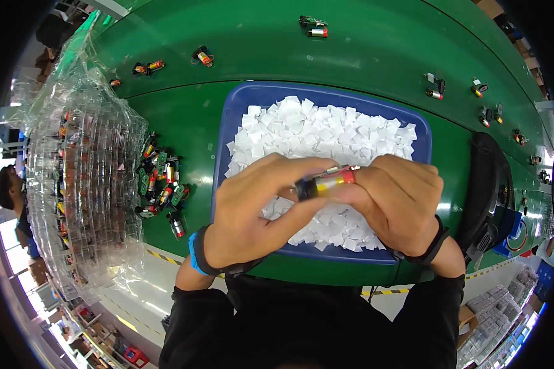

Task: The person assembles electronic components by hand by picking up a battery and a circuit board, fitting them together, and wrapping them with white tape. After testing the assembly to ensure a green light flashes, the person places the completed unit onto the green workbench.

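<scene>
Over the tray, both hands meet on a small cylindrical battery assembly (333,183), wrapped in silver, yellow and red, with a black end and a thin strip along its upper side. The black end lies between the thumb and index finger of my left hand (252,203). My right hand (403,197) is closed on the red end, its other fingers curled. Some blur hides the detail where the fingers touch it. Under the hands, a blue tray (224,132) is filled with small white paper-like squares (314,132).
Left of the tray lies a pile of similar battery assemblies (166,175), next to stacked clear plastic trays (83,184) in plastic film. Several more assemblies (317,32) are scattered on the green conveyor belt (246,37) beyond. A black curved object (483,190) stands at right.
</scene>
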`<state>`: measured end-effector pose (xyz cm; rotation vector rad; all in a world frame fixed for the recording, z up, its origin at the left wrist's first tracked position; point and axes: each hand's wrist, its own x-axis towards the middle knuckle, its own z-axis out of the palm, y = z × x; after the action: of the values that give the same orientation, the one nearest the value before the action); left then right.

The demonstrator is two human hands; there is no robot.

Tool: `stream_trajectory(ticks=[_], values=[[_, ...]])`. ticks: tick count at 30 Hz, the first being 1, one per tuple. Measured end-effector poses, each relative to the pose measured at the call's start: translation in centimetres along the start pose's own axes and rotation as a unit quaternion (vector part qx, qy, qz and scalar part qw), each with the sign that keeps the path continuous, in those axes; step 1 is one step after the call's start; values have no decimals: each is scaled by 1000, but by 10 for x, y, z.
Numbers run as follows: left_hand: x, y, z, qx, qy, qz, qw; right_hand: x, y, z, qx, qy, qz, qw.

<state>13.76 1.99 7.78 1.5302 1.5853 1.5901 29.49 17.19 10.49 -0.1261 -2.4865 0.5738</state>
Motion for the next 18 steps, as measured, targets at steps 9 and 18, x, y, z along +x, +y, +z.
stream_trajectory(ticks=[9,18], values=[[6,5,-25,-447,-80,-331,827,11,-4,-4,66,68,-19,995],[5,6,-17,-388,-94,-307,864,7,0,-2,74,41,-75,994]])
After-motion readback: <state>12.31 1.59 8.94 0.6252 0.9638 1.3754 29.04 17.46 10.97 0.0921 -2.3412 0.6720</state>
